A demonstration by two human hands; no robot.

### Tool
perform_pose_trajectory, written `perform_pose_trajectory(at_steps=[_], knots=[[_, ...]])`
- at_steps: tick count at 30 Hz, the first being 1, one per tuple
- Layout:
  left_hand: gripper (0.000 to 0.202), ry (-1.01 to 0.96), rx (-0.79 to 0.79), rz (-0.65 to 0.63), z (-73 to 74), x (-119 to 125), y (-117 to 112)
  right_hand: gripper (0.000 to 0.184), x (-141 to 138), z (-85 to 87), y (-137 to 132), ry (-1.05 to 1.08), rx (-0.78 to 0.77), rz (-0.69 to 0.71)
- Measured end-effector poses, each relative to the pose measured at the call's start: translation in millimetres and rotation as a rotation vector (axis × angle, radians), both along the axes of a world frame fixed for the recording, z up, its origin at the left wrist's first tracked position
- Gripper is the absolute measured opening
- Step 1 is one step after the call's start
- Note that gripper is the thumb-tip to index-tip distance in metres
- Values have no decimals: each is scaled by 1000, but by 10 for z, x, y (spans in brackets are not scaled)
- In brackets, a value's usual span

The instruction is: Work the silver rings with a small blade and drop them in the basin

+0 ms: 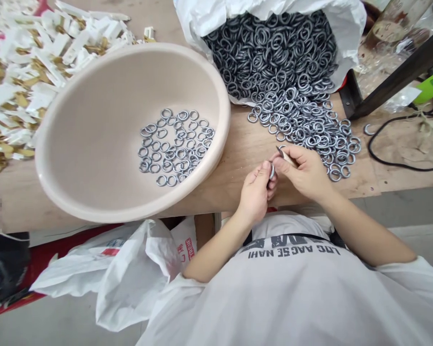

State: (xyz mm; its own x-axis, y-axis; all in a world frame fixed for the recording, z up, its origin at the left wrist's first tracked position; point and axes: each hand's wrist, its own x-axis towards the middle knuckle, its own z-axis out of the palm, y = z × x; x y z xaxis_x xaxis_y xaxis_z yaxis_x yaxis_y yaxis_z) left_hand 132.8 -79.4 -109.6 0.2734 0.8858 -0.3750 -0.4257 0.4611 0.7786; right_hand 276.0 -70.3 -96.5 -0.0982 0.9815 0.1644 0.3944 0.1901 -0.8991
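The left hand (pixel 254 194) pinches a grey metal ring (pixel 272 171) between thumb and fingers, just above the front edge of the desk (pixel 216 187). The right hand (pixel 303 173) is clamped around a small pointed tool (pixel 286 158) with a pale handle, and its tip sits close beside the ring, so the two hands are together with almost nothing between them. That tight work is the main hazard: a slip of the tip, perhaps from the ring's smooth, rounded surface, could jab the left fingers. The ring is small, and a loosened pinch could drop it over the desk edge towards the white plastic bags (pixel 130 269) on the floor below. A heap of loose rings (pixel 303 129) has spilled from the white sack (pixel 270 57) and lies right by the right hand, so a careless wrist or forearm could sweep some off the desk or mix them up. The beige plastic basin (pixel 223 110), holding a scattering of rings (pixel 175 146), stands beside the hands with its near rim at the desk edge, and a knock from the left elbow could shift it or tip it against the white and gold pieces (pixel 32 81) beyond
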Motion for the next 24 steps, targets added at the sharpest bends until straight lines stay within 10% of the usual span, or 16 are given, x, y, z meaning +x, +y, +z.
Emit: perform_pose_trajectory(at_steps=[10,18,24], knots=[[51,-11,-85,110,100,2,8,41,-43,49,-228,-460,198,98],[54,-98,5,-128,83,-40,-100,54,223,-117,67,-651,-28,-169],[35,-14,43,-21,24,-241,36,34,243,-221,217,-973,-35,-176]])
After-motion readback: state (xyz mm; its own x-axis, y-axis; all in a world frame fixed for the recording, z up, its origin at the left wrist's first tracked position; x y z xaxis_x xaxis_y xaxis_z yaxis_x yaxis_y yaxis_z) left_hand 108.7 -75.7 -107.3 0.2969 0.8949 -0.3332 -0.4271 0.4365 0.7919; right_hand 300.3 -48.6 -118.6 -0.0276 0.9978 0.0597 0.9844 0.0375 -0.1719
